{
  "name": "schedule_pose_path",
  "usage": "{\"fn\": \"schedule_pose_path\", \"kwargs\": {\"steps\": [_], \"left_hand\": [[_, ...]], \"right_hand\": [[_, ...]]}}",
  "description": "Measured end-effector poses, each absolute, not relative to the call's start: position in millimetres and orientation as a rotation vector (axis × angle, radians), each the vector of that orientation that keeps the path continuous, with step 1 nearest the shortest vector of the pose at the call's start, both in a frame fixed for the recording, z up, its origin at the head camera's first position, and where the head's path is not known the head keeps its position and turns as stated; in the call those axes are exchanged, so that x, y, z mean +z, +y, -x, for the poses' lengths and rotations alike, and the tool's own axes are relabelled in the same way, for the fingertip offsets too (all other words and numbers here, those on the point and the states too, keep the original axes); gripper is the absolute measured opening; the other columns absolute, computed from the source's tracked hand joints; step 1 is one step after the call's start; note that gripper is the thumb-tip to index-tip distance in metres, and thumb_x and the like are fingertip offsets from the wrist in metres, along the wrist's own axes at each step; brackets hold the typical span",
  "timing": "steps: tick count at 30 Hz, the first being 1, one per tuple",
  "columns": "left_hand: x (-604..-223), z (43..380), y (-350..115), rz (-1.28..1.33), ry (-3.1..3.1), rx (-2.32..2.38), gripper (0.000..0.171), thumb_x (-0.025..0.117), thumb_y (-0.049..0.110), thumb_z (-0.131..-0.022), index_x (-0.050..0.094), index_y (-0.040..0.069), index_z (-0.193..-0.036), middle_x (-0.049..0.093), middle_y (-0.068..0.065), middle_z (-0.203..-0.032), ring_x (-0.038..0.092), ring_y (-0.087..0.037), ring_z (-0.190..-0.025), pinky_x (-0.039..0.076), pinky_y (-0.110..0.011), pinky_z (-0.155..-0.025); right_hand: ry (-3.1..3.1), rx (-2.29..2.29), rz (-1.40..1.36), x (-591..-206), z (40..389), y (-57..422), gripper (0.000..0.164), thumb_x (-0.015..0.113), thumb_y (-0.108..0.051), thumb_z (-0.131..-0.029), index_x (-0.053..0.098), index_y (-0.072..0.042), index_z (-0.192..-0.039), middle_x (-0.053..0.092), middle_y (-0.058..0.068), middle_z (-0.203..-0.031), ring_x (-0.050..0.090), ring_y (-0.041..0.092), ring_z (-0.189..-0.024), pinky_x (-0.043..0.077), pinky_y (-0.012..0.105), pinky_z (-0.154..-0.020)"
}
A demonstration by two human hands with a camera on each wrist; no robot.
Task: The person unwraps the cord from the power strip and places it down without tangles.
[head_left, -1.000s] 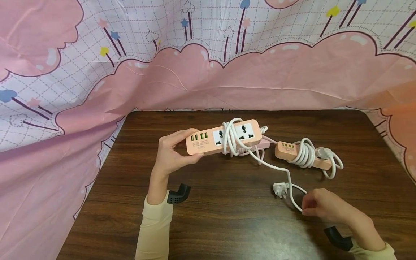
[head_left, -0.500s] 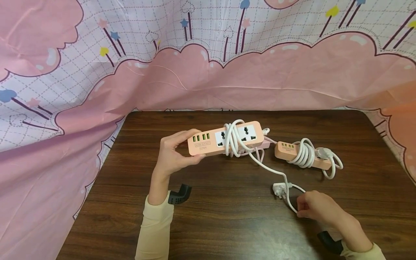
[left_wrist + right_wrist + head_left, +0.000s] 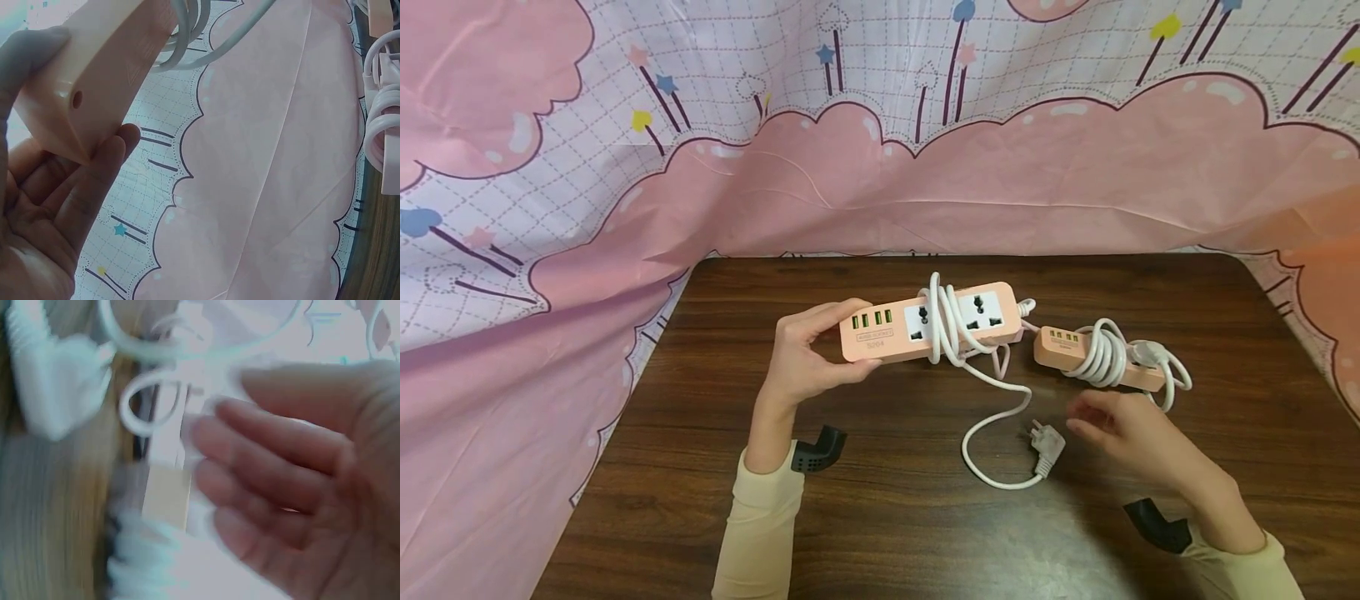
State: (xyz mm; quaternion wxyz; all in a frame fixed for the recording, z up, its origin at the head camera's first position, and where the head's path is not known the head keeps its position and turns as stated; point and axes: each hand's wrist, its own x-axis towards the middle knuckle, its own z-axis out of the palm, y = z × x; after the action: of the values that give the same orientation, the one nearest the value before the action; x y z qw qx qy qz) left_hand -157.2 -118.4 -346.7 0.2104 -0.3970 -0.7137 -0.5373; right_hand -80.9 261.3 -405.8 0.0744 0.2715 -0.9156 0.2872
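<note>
My left hand [image 3: 801,354] grips the left end of a peach power strip [image 3: 880,337], thumb below and fingers above, holding it over the table. A white cord [image 3: 951,325] is looped around the strip's middle. The cord's free end curves down to a white plug [image 3: 1047,446], which hangs with its prongs pointing up and left. Just right of the plug is my right hand [image 3: 1138,437], its fingers loosely bent and holding nothing. In the blurred right wrist view, the plug [image 3: 59,387] appears apart from the right hand [image 3: 294,475].
A second peach power strip [image 3: 1058,348], wound with white cord, lies on the dark wooden table [image 3: 880,517] at right. A pink power strip [image 3: 391,165] shows in the left wrist view, mostly hidden behind the held one in the head view. Patterned fabric [image 3: 925,192] hangs behind.
My right hand has let go of the cord and moved up. The plug has swung round, prongs now upward, with the cord bowing to the left. The held strip has shifted slightly right.
</note>
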Motion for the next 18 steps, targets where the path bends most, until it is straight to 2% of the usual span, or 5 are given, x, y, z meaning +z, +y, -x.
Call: {"fn": "schedule_pose_path", "kwargs": {"steps": [5,8,15,16,18], "left_hand": [[-345,156,-116,1.12,-1.988,-1.484,0.053,0.083,0.0,-0.056,0.066,-0.007,-0.105,0.068,-0.016,-0.092,0.059,-0.015,-0.078,0.05,-0.023,-0.067],[-345,156,-115,1.123,-1.998,-1.483,0.053,0.083,0.003,-0.056,0.066,-0.007,-0.106,0.068,-0.016,-0.094,0.06,-0.016,-0.08,0.05,-0.023,-0.068],[-346,155,-113,1.136,-2.019,-1.482,0.053,0.084,0.006,-0.057,0.066,-0.006,-0.105,0.068,-0.015,-0.096,0.061,-0.018,-0.082,0.051,-0.026,-0.07],[-346,155,-113,1.138,-2.023,-1.48,0.053,0.084,0.006,-0.056,0.066,-0.006,-0.105,0.068,-0.015,-0.096,0.061,-0.018,-0.082,0.051,-0.026,-0.07],[-347,155,-113,1.139,-2.028,-1.479,0.053,0.084,0.005,-0.056,0.067,-0.006,-0.105,0.068,-0.016,-0.097,0.062,-0.019,-0.083,0.051,-0.026,-0.07]], "right_hand": [[-2.54,0.954,-0.745,-397,93,229,0.03,0.074,0.002,-0.074,0.065,-0.005,-0.101,0.067,0.002,-0.094,0.06,0.009,-0.086,0.041,0.012,-0.078],[-2.498,1.025,-0.815,-395,101,210,0.033,0.072,0.001,-0.077,0.064,-0.003,-0.109,0.067,0.006,-0.105,0.06,0.014,-0.095,0.039,0.011,-0.084],[-2.537,1.33,-0.901,-393,111,178,0.023,0.064,0.004,-0.084,0.064,0.006,-0.107,0.066,0.018,-0.108,0.062,0.012,-0.094,0.051,0.02,-0.077],[-2.541,1.38,-0.883,-392,112,175,0.022,0.063,0.005,-0.084,0.064,0.007,-0.106,0.066,0.02,-0.106,0.062,0.012,-0.093,0.051,0.021,-0.076],[-2.544,1.435,-0.83,-391,114,172,0.012,0.062,0.005,-0.085,0.066,0.006,-0.096,0.068,0.015,-0.091,0.06,0.005,-0.08,0.051,0.019,-0.066]]}}
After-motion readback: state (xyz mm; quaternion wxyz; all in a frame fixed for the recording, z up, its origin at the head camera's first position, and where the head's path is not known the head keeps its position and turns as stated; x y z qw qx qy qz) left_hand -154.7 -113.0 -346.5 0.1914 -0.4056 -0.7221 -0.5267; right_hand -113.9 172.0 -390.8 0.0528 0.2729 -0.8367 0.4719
